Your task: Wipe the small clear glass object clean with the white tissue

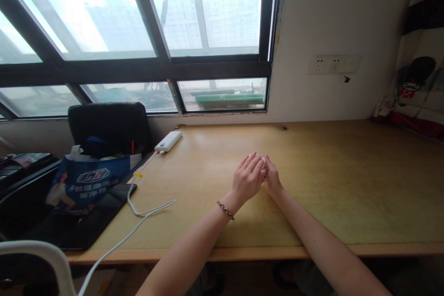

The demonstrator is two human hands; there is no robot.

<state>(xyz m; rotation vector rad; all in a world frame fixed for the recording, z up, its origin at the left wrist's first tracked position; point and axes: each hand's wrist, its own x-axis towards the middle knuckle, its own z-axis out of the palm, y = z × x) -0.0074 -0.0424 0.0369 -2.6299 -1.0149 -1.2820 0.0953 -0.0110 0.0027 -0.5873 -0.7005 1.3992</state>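
Cupping hands (247, 176) over wooden desk (347, 185); window (229, 9) beyond

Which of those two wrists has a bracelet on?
The wrist of the left hand: a dark, chain-like bracelet circles it, while that of the right hand is bare.

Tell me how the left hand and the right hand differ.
The left hand shows its back and fingers; the right hand is partly hidden behind it. The left hand has a dark bracelet at its wrist; the right has none. Both meet around a small object, too covered to identify, over the table.
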